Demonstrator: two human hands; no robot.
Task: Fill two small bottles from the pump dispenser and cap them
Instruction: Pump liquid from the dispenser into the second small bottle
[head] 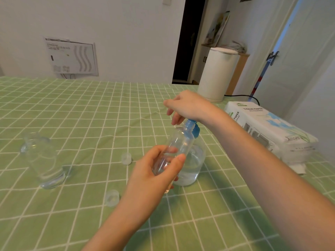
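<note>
My left hand [154,176] grips a small clear bottle [178,142] by its lower half, tilted with its open mouth up against the blue pump head [193,127]. The pump dispenser [194,165], a round clear bottle partly full of clear liquid, stands right behind it. Over the pump head rests my right hand [186,105], palm down and fingers hanging loosely; how much of the pump top it covers is hidden. A second clear bottle [43,160] stands at the left of the table. Two clear caps [126,158] [112,197] lie on the cloth between them.
A green checked tablecloth [81,115] covers the table. A pack of tissue paper [268,131] lies at the right edge. A white kettle [217,73] with a black cord stands at the far right corner. Behind are a wall and a doorway.
</note>
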